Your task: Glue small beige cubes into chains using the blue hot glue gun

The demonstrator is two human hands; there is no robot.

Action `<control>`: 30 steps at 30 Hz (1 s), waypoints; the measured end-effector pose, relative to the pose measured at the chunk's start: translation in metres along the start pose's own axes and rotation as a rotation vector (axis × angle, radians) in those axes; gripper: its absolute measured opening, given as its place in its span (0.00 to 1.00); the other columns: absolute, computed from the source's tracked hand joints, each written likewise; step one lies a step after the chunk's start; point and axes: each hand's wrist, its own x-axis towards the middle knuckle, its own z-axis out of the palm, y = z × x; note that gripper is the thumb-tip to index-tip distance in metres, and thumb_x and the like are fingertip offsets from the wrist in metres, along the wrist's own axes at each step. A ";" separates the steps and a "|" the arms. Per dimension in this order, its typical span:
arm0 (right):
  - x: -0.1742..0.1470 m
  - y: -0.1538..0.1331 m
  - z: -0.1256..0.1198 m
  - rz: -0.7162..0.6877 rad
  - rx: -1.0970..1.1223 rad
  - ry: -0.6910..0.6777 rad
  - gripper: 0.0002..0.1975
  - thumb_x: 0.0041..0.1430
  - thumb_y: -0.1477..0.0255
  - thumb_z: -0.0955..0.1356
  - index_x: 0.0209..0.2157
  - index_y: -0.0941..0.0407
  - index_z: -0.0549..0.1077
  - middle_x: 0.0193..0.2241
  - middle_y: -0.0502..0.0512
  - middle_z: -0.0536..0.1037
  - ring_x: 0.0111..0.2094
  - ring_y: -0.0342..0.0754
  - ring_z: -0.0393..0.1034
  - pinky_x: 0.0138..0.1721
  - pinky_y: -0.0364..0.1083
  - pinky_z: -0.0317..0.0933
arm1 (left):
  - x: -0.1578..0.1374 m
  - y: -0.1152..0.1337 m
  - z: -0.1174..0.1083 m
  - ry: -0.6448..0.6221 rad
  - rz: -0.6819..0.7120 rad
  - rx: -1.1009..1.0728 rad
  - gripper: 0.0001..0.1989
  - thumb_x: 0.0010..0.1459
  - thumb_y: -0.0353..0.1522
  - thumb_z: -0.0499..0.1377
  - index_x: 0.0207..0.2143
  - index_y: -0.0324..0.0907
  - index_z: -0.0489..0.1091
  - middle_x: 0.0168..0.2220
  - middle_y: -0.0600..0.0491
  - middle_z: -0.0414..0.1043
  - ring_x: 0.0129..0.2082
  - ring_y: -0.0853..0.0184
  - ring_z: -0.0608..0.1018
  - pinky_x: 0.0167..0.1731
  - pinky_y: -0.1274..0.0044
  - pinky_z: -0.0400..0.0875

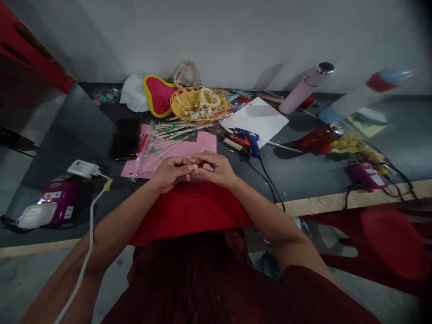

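Close together over the near edge of the desk, my left hand (173, 172) and my right hand (214, 167) pinch a small cluster of cream beads (195, 167) between their fingertips. Fingers hide part of the cluster. Beneath them lie a pink paper sheet (206, 141) and a red cloth (192, 209). Just beyond are several thin wooden sticks (172, 130), some with green patterned wrapping. Right of my right hand, a blue glue gun (248, 140) rests on the desk. A yellow woven basket (184, 102) holds a string of similar cream pieces (209, 102).
A black phone (125, 138) lies at left, near a white charger (84, 168) whose cable crosses my left forearm. Purple power blocks (59, 202) sit at both ends. White paper (266, 119), a pink flask (305, 90) and a red can (319, 137) stand right. Glue gun cord (268, 180) trails over the edge.
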 end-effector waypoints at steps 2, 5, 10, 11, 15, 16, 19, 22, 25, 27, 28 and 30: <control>-0.001 0.001 -0.001 0.032 0.020 -0.001 0.18 0.57 0.67 0.72 0.49 0.55 0.74 0.34 0.53 0.77 0.33 0.41 0.71 0.36 0.42 0.67 | 0.000 0.000 0.000 -0.002 0.001 -0.001 0.18 0.38 0.39 0.74 0.26 0.36 0.75 0.18 0.57 0.71 0.17 0.77 0.71 0.22 0.84 0.69; -0.002 0.001 -0.002 0.058 0.062 -0.001 0.18 0.56 0.66 0.73 0.47 0.55 0.75 0.34 0.53 0.76 0.32 0.40 0.71 0.36 0.42 0.67 | 0.000 -0.001 0.000 0.006 -0.001 -0.014 0.18 0.38 0.38 0.74 0.26 0.36 0.75 0.18 0.57 0.71 0.17 0.77 0.71 0.21 0.84 0.69; -0.001 -0.001 -0.002 0.053 0.084 0.006 0.16 0.56 0.65 0.73 0.44 0.56 0.76 0.34 0.53 0.77 0.32 0.41 0.71 0.36 0.43 0.68 | -0.001 0.000 0.001 0.005 0.002 -0.044 0.18 0.37 0.38 0.75 0.26 0.36 0.75 0.18 0.57 0.70 0.16 0.77 0.71 0.20 0.84 0.69; -0.001 -0.002 -0.002 0.056 0.077 0.004 0.15 0.56 0.64 0.72 0.44 0.56 0.76 0.34 0.53 0.77 0.32 0.41 0.71 0.36 0.43 0.68 | -0.001 0.000 0.001 0.005 0.001 -0.047 0.18 0.37 0.38 0.75 0.26 0.36 0.75 0.18 0.57 0.70 0.16 0.77 0.71 0.20 0.84 0.69; 0.000 -0.003 -0.002 0.068 0.037 0.012 0.13 0.58 0.63 0.71 0.41 0.56 0.77 0.34 0.54 0.78 0.32 0.42 0.72 0.36 0.43 0.68 | -0.001 0.000 0.002 0.019 -0.007 -0.057 0.19 0.36 0.38 0.75 0.26 0.36 0.74 0.18 0.57 0.70 0.16 0.77 0.71 0.20 0.85 0.69; 0.000 -0.003 -0.002 0.061 0.022 0.020 0.13 0.58 0.63 0.71 0.40 0.56 0.77 0.33 0.54 0.78 0.32 0.42 0.73 0.36 0.43 0.68 | -0.001 0.001 0.002 0.023 -0.013 -0.059 0.19 0.35 0.38 0.75 0.26 0.36 0.74 0.18 0.57 0.71 0.16 0.77 0.71 0.20 0.85 0.69; 0.000 -0.002 -0.001 0.003 -0.050 0.032 0.10 0.59 0.65 0.71 0.39 0.55 0.77 0.33 0.54 0.79 0.34 0.43 0.74 0.38 0.44 0.69 | -0.001 0.002 0.002 0.026 -0.046 -0.048 0.20 0.35 0.39 0.75 0.27 0.36 0.75 0.21 0.57 0.72 0.18 0.77 0.72 0.22 0.84 0.71; 0.000 -0.001 -0.002 -0.059 -0.127 0.023 0.09 0.60 0.68 0.70 0.41 0.55 0.78 0.34 0.55 0.80 0.37 0.45 0.75 0.41 0.45 0.69 | -0.002 0.003 0.002 0.042 -0.055 -0.017 0.21 0.36 0.39 0.75 0.30 0.36 0.76 0.22 0.56 0.73 0.18 0.77 0.72 0.22 0.83 0.71; -0.001 -0.002 -0.004 -0.057 -0.148 -0.018 0.13 0.60 0.66 0.70 0.45 0.55 0.77 0.36 0.57 0.80 0.37 0.45 0.74 0.41 0.45 0.69 | -0.001 0.003 0.003 0.049 -0.035 0.000 0.21 0.36 0.41 0.74 0.29 0.36 0.76 0.19 0.57 0.71 0.17 0.77 0.70 0.21 0.84 0.69; -0.001 -0.004 -0.005 -0.045 -0.134 -0.049 0.16 0.59 0.64 0.71 0.47 0.55 0.76 0.37 0.57 0.79 0.35 0.44 0.73 0.39 0.45 0.69 | -0.001 0.003 0.002 0.040 -0.019 0.002 0.21 0.37 0.41 0.74 0.27 0.36 0.75 0.19 0.57 0.71 0.17 0.78 0.69 0.20 0.85 0.67; -0.001 -0.004 -0.005 -0.045 -0.117 -0.054 0.17 0.58 0.64 0.71 0.48 0.56 0.76 0.37 0.58 0.79 0.35 0.44 0.73 0.39 0.45 0.69 | 0.000 0.003 0.002 0.034 -0.013 0.003 0.20 0.37 0.41 0.74 0.26 0.35 0.75 0.19 0.56 0.70 0.17 0.78 0.69 0.19 0.85 0.66; 0.000 -0.004 -0.005 -0.051 -0.063 -0.039 0.15 0.60 0.66 0.70 0.47 0.56 0.76 0.36 0.57 0.79 0.35 0.44 0.73 0.40 0.45 0.69 | 0.000 0.002 0.001 0.026 -0.016 0.002 0.20 0.37 0.41 0.74 0.25 0.36 0.74 0.19 0.57 0.70 0.17 0.77 0.69 0.19 0.84 0.66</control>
